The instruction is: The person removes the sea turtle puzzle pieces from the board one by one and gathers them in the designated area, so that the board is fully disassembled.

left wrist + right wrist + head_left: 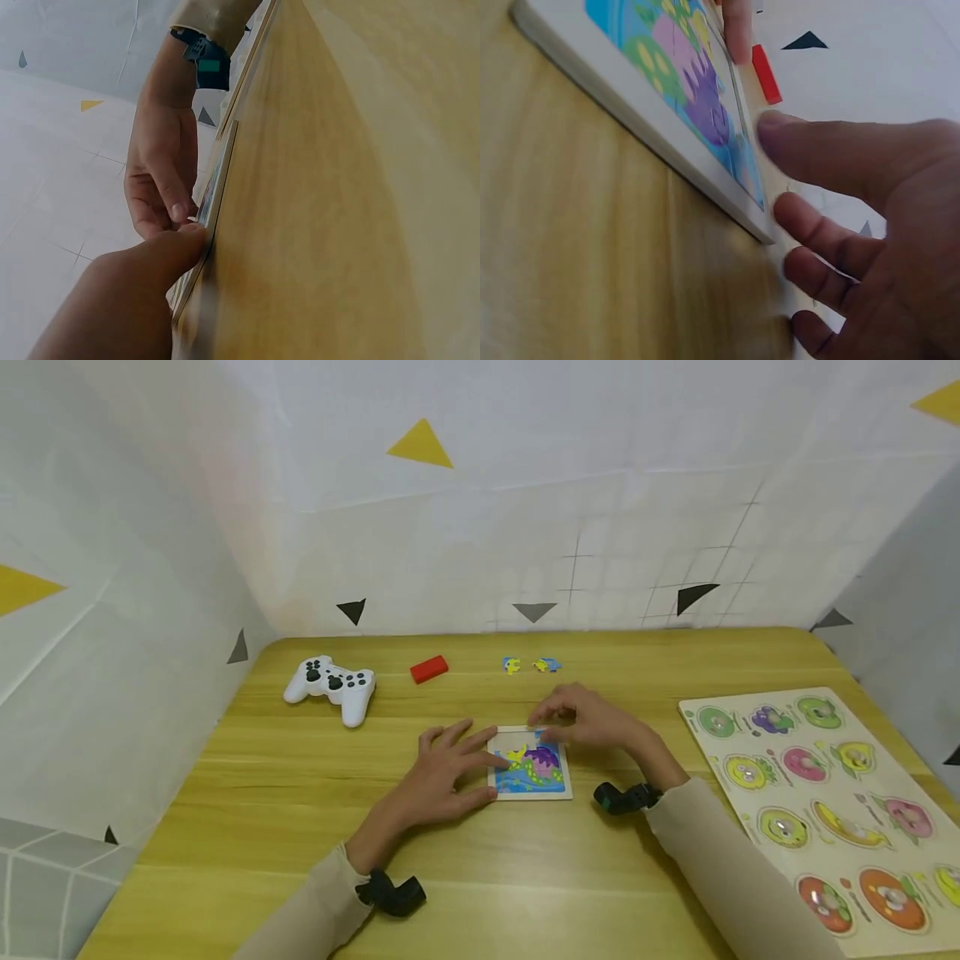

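A small square picture puzzle point(542, 768) in a pale wooden frame lies flat on the table, showing a purple-and-pink shape with green, yellow and blue around it. Its upper left part shows bare wood. My left hand point(447, 774) rests at the left side with spread fingers, the index finger reaching over the picture. My right hand point(588, 718) hovers by the top right corner, fingers bent; in the right wrist view its thumb point(817, 150) and fingers stand apart with nothing between them. Two loose blue-and-yellow puzzle pieces point(547, 665) lie beyond the frame.
A white game controller point(332, 687) lies at the back left, with a red block point(429, 669) to its right. On the right side lies a large fruit peg board point(817, 793). White patterned cloth point(480, 543) stands behind the table.
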Available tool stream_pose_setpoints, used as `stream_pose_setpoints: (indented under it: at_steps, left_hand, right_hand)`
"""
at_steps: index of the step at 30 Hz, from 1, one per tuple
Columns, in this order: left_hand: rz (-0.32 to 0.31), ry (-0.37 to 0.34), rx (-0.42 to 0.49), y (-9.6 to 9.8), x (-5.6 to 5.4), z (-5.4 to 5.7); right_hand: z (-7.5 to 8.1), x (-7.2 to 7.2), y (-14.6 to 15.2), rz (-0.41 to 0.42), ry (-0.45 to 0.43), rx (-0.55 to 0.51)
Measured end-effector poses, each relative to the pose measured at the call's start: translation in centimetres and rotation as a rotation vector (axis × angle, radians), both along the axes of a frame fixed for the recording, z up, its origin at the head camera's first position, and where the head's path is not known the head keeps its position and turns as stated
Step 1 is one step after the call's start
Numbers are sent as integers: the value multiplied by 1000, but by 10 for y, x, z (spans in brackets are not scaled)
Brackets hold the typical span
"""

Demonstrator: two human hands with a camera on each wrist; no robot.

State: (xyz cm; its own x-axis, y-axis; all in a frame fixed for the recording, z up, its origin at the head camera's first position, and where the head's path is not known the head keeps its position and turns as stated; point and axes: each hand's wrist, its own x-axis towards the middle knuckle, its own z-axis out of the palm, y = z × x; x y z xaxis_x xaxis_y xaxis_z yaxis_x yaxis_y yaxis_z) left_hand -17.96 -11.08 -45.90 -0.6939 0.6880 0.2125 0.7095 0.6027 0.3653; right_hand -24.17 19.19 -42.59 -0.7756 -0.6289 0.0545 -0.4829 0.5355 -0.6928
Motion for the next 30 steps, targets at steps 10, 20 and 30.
stream_pose_setpoints:
  at_steps: [10, 20, 30]
  left_hand:
    - [4, -15, -5, 1, 0, 2]
    - [11, -23, -6, 0, 0, 2]
    - [16, -22, -10, 1, 1, 2]
  right_hand:
    - [7, 19, -2, 1, 66, 189]
    - [6, 22, -3, -7, 77, 197]
    - [8, 24, -3, -9, 57, 179]
